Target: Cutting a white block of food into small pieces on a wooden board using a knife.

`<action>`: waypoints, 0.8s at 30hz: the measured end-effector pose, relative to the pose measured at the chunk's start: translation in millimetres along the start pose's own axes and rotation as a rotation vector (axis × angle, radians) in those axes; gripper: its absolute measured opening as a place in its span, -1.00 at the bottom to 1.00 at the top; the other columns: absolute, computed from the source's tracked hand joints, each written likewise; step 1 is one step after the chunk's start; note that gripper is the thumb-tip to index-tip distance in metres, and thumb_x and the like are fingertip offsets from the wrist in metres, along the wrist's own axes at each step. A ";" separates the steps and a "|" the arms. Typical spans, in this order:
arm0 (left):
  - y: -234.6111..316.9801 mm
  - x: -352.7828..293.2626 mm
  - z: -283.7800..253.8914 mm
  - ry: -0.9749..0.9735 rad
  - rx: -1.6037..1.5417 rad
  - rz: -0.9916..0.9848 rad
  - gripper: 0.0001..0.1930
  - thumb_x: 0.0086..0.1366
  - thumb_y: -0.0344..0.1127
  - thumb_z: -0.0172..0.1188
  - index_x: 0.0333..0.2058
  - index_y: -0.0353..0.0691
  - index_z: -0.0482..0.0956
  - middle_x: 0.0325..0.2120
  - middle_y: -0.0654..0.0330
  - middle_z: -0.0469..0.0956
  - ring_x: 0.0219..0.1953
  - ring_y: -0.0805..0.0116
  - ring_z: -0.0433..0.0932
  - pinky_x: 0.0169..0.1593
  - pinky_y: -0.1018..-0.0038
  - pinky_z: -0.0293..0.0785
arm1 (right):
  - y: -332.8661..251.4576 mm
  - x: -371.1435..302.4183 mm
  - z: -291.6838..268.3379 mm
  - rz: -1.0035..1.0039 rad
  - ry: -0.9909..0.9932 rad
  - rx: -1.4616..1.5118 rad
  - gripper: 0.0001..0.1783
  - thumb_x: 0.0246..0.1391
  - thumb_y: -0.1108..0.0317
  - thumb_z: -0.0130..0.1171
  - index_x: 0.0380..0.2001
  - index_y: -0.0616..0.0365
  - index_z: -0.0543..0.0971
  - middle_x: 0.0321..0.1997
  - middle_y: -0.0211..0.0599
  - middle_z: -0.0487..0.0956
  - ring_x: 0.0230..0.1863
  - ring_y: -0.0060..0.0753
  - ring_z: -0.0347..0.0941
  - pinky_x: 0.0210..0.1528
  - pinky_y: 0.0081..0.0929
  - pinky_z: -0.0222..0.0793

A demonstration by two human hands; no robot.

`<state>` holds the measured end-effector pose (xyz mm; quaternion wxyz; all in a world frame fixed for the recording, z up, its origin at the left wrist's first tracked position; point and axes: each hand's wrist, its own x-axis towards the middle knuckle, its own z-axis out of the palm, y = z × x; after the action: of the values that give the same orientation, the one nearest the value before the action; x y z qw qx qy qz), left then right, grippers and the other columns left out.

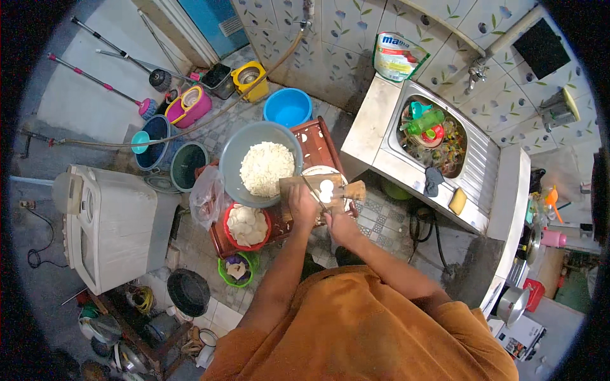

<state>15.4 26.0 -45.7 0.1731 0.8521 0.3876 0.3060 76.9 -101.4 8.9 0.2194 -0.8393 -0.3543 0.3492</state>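
Knife (315, 193) in the right hand (344, 229), which is closed around its handle, slanting across a wooden board (289, 185). The left hand (304, 204) is on the board just left of the blade, fingers curled; whether it grips anything cannot be told. White slices (326, 189) lie on the board right of the blade, beyond the right hand. Farther left on the red-brown counter (322, 147) stand a grey basin (231, 162) heaped with white shreds (267, 168) and a red bowl (268, 228) of pale pieces (247, 225).
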 end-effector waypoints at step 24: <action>0.4 5.4 -17.6 -0.057 0.093 0.061 -0.96 0.07 -0.47 -0.01 -0.53 -0.28 0.37 -0.51 -0.03 0.39 -0.36 -0.05 0.40 -0.25 0.13 0.33 | -18.7 -31.4 -26.6 -0.048 0.093 0.151 -0.56 0.28 0.16 -0.21 -0.31 0.41 0.45 -0.43 0.33 0.50 -0.31 0.35 0.45 -0.21 0.10 0.31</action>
<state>6.8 30.9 -30.1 0.1348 0.8790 0.3701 0.2686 72.5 -115.9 51.4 0.3063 -0.8270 -0.3365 0.3302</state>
